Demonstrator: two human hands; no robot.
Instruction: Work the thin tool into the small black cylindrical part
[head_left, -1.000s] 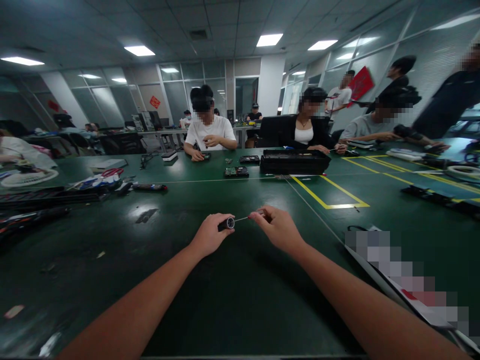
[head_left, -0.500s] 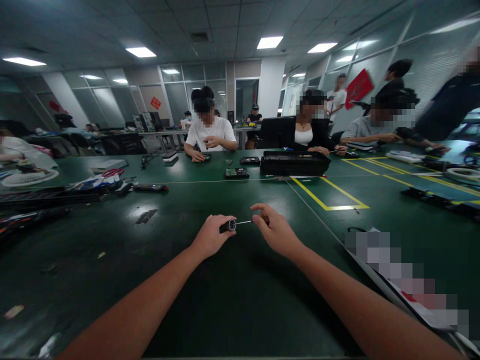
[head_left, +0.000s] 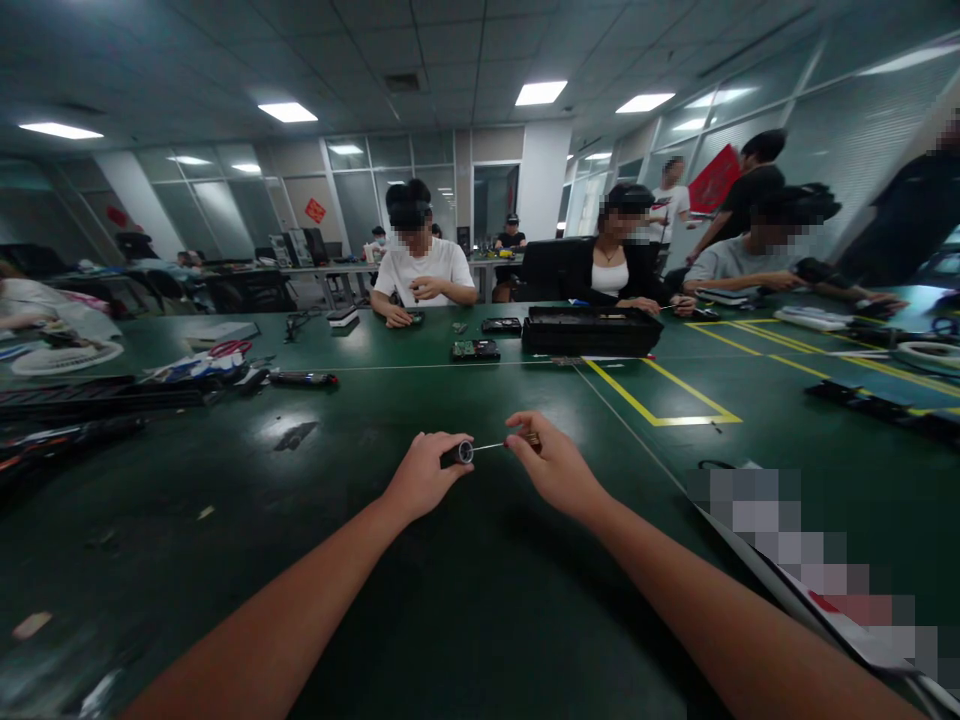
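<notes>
My left hand [head_left: 421, 478] is closed round a small dark cylinder [head_left: 464, 452] with a pale ring at its end, which faces me. In my right hand [head_left: 553, 462] is a screwdriver; its thin metal shaft [head_left: 489, 446] points left and its tip meets the cylinder's ringed end. Most of the screwdriver's handle is hidden behind my fingers. Both hands are held above the green table [head_left: 450, 620], near its middle.
Open hard drives [head_left: 475, 349] and a long black tray [head_left: 591, 331] lie across the table. To the left are tools, a dark screwdriver-like tool [head_left: 304, 379] and black strips. Yellow tape [head_left: 697, 420] marks the right. Several people work opposite.
My hands and the two things in them hold almost the same pose. The view has shifted slightly. At the back right, a standing person in black has moved left and leans forward.
</notes>
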